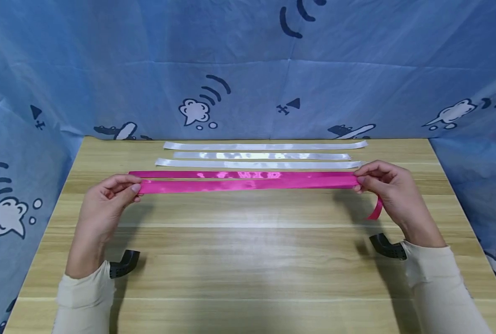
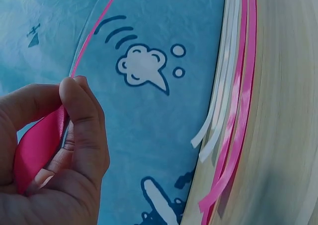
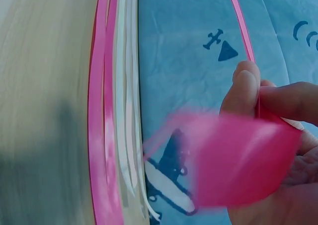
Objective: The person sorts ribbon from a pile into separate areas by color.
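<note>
A shiny pink ribbon (image 1: 198, 186) is stretched sideways between both hands, raised over the wooden table. My left hand (image 1: 102, 204) pinches its left end between thumb and fingertips. In the left wrist view, a short end of the held ribbon (image 2: 37, 150) curves back into the palm. The right hand (image 1: 391, 199) pinches the ribbon near its other end, and a loose tail (image 1: 376, 211) dangles below the fingers. Two more pink ribbons (image 3: 98, 115) lie side by side on the table; in the head view the held one overlaps the nearer of them.
Three white ribbons (image 1: 252, 164) lie in parallel rows behind the pink ones, near the table's back edge. Blue patterned cloth (image 1: 248, 93) hangs behind and at both sides of the wooden table (image 1: 248, 260). A black wrist mount (image 1: 124, 264) sticks out from each sleeve.
</note>
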A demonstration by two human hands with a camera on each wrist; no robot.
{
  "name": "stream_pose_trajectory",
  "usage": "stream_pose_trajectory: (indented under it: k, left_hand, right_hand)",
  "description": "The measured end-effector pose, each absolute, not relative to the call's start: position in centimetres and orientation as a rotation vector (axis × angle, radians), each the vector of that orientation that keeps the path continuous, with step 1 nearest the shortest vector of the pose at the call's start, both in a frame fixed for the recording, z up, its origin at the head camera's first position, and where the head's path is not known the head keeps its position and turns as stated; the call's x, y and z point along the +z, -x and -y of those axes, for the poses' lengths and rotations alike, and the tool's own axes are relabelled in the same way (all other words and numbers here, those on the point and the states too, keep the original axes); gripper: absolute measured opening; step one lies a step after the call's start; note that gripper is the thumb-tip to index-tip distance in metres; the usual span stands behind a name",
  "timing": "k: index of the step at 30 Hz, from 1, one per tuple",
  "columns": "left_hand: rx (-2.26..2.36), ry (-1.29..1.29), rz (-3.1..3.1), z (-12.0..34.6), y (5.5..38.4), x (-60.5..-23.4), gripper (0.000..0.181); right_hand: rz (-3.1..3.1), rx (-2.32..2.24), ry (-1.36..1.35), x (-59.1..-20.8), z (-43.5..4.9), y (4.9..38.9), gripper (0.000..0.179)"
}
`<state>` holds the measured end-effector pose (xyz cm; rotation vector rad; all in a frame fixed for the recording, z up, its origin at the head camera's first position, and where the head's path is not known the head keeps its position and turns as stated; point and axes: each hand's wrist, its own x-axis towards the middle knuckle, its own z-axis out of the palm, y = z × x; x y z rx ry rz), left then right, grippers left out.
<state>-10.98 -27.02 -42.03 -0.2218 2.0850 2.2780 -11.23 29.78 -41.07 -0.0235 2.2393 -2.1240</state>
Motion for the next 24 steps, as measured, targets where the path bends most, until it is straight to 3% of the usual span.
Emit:
stream_pose_trajectory:
  k: [24]
  left_hand:
    - [2.413, 0.463, -2.039, 29.4, 10.9, -42.3, 0.013]
  right_hand:
    - [-2.192, -2.282, -0.075, -41.7, -32.4, 10.6, 0.017]
